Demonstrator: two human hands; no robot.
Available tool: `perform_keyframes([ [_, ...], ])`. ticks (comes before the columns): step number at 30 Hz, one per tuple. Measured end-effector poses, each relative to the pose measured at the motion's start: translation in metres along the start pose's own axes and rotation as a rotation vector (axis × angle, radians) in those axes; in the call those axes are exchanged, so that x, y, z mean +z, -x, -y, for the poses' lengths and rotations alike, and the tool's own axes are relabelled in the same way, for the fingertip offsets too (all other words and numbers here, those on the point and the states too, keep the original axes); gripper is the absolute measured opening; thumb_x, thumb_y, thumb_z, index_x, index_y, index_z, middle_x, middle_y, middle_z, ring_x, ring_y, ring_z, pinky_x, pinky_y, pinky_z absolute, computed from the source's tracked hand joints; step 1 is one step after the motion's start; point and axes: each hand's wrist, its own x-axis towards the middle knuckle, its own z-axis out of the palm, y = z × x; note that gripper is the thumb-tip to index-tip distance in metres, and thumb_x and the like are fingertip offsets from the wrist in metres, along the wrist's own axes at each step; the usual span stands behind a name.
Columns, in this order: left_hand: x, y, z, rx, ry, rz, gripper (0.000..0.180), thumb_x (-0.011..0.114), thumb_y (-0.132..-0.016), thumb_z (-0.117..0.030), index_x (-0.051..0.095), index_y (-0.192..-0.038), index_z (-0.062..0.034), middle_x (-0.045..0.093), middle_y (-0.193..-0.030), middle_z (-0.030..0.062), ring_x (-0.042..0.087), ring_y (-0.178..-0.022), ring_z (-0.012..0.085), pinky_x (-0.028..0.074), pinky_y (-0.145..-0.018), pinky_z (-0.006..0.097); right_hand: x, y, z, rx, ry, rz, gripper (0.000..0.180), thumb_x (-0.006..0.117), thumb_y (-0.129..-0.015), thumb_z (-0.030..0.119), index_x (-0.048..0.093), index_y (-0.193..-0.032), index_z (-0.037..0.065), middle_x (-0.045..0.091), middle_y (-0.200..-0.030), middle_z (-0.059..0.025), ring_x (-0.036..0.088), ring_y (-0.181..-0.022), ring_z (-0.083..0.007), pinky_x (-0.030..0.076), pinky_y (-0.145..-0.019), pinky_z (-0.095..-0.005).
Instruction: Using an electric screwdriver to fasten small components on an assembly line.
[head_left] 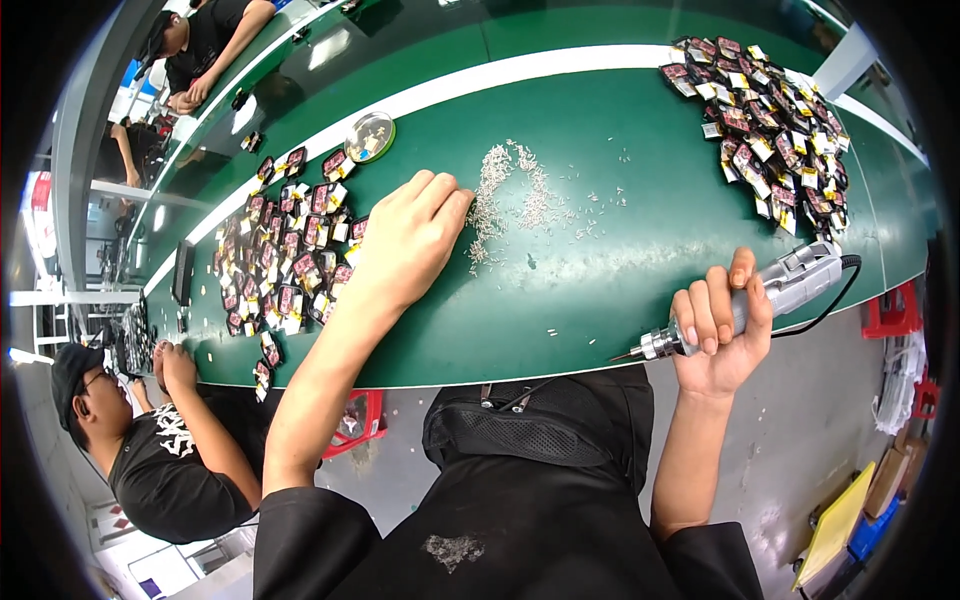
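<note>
My right hand (725,335) is wrapped round a grey electric screwdriver (800,280). Its thin bit points left, low over the table's near edge, and a black cord bends away from its back end. At the left side of a scattered pile of tiny silvery screws (490,195), my left hand (412,240) has its fingers pinched together. What sits between those fingertips, if anything, is hidden. Beyond my left forearm lies a heap of small black electronic modules (290,245) with pink-red faces, yellow bits and white tabs; the forearm covers part of it.
A second heap of similar modules (760,125) lies at the far right. A round clear dish (370,137) stands behind the left heap on the green table (600,290). Co-workers sit at the left (180,440) and far left (215,45). A red stool (890,310) stands at right.
</note>
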Motion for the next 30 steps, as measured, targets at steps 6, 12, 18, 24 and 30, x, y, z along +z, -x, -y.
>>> perform_keyframes([
  [6,-0.001,0.003,0.004,-0.112,0.103,-0.069,0.014,0.066,-0.075,0.001,0.06,-0.088,-0.0013,0.057,-0.082,0.0092,0.057,-0.075,0.0257,0.048,-0.064,0.036,0.0,0.0,-0.001,-0.005,-0.016,-0.036,0.014,0.043,-0.095,0.019,0.043,-0.089,0.007,0.034,-0.05,0.0019,0.032,-0.038,-0.0083,0.036,-0.044,-0.0259],
  [12,0.0,0.0,-0.003,-0.104,0.1,-0.053,0.013,0.067,-0.075,-0.001,0.061,-0.087,-0.0008,0.057,-0.082,0.0089,0.058,-0.076,0.0253,0.049,-0.065,0.036,0.0,0.0,-0.001,-0.006,-0.025,-0.04,0.014,0.043,-0.095,0.019,0.043,-0.089,0.007,0.034,-0.05,0.0023,0.032,-0.038,-0.0081,0.036,-0.044,-0.0256],
  [18,0.002,-0.007,0.006,0.029,-0.014,0.027,0.012,0.064,-0.077,-0.001,0.058,-0.087,-0.001,0.055,-0.08,0.0086,0.057,-0.072,0.0252,0.048,-0.063,0.035,0.0,0.001,0.0,-0.013,-0.011,-0.043,0.014,0.044,-0.095,0.02,0.044,-0.089,0.007,0.034,-0.05,0.0024,0.031,-0.038,-0.0079,0.036,-0.044,-0.0254],
  [24,-0.004,0.003,0.006,-0.329,0.239,-0.043,0.006,0.053,-0.083,0.0,0.047,-0.084,0.0007,0.048,-0.069,0.0136,0.052,-0.061,0.0267,0.044,-0.058,0.036,0.0,0.003,0.002,-0.009,-0.016,-0.057,0.014,0.044,-0.095,0.02,0.045,-0.089,0.007,0.034,-0.05,0.0025,0.032,-0.039,-0.008,0.036,-0.044,-0.0254],
  [30,-0.024,0.02,-0.042,-0.451,0.587,-0.035,0.008,0.051,-0.086,0.001,0.048,-0.079,0.0026,0.051,-0.07,0.0125,0.05,-0.059,0.0225,0.042,-0.057,0.032,-0.004,0.002,0.002,-0.032,0.0,-0.044,0.015,0.044,-0.095,0.02,0.046,-0.089,0.006,0.033,-0.05,0.0027,0.032,-0.039,-0.008,0.035,-0.045,-0.0257],
])
